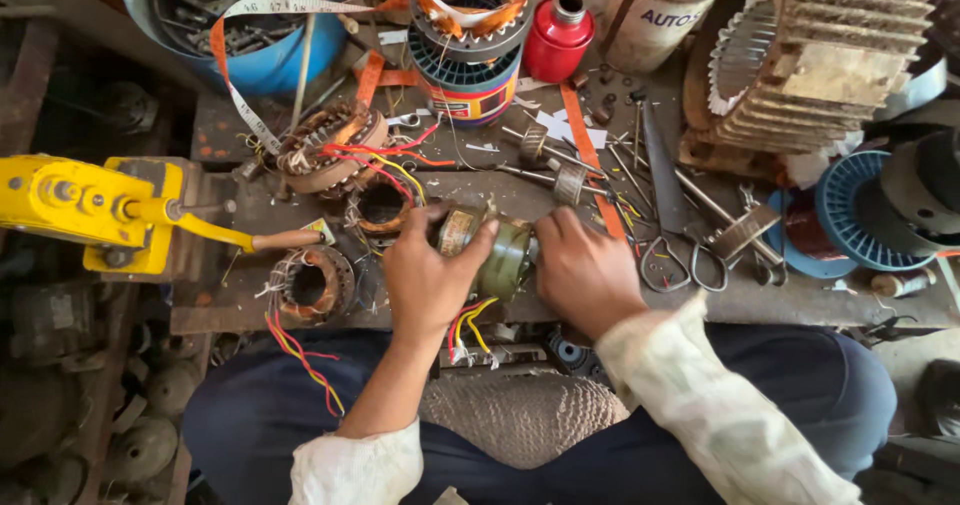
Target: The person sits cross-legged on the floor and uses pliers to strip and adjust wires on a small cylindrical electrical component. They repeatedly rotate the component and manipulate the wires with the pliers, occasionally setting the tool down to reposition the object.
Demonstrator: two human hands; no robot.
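1. Both your hands are on the small motor stator (495, 255), which rests on the worktop (800, 300) at its near edge, right above your lap.
2. Your left hand (428, 280) wraps the left end of the stator; its fingers (482, 233) are curled over the top rim and clamped on the body, thumb side toward you.
3. Your right hand (585, 273) presses against the stator's right side, fingers (545, 227) together and bent onto the housing; how firmly they grip there I cannot tell, since the palm hides the contact.
4. My judgement: keep the left hand as the steady clamp and let the right do any turning or prising, so the stator does not roll toward the worktop's edge.
5. Mind the red and yellow lead wires (468, 323) hanging from the stator's near side, just below your left wrist; keep them from being pinched under the housing.
6. Beyond the stator lies a small rotor on its shaft (560, 177), just past your right fingertips.
7. To the stator's right lie scissors (675, 255); to its left, near your left hand, sits a copper-wound coil ring (383, 205), and farther left a yellow winding machine (95, 210).
8. Keep your elbows clear of the loose tools on that right side.
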